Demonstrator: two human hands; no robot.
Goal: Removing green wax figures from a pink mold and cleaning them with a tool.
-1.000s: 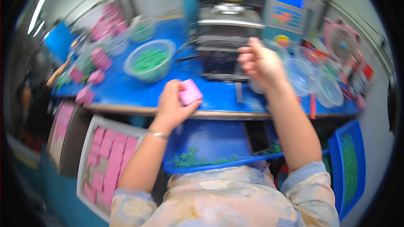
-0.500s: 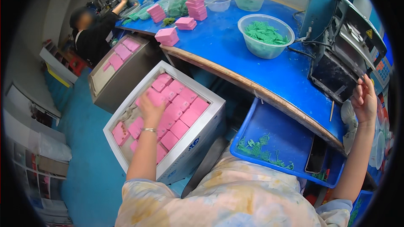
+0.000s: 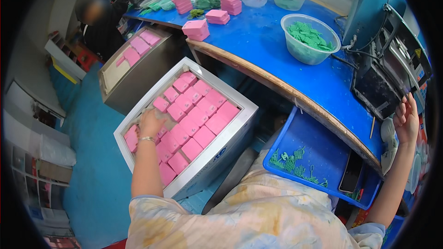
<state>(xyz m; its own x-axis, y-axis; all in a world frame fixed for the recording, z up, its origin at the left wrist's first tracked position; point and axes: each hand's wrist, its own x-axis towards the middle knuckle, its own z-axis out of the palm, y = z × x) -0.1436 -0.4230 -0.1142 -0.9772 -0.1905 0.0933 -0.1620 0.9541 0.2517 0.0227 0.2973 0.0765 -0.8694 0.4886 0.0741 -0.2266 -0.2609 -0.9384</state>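
Note:
My left hand (image 3: 151, 123), with a bracelet at the wrist, reaches into a white-rimmed box (image 3: 244, 101) holding rows of pink blocks (image 3: 188, 125). Its fingers look spread over the pale liner and the blocks at the box's left side; no block shows in them, though the fingertips are partly hidden. A separate pink block (image 3: 131, 138) rests in the box's left corner. On the far right, my right hand (image 3: 407, 119) is raised with loosely bent, parted fingers. Its fingertips are at the lower edge of the raised lid of a black machine (image 3: 379, 90); nothing shows in that hand.
A blue table (image 3: 258, 37) bears a clear bowl of green pieces (image 3: 309, 41) and stacked pink blocks (image 3: 195, 30). Before me is a blue tray (image 3: 318, 133) with green scraps and a phone (image 3: 351, 173). Another box (image 3: 113, 83) and a person (image 3: 99, 25) are at left.
My left hand has shifted from over a pink block toward the box's left side, nearer to me. The view has turned a little. My right hand stays by the machine's lid.

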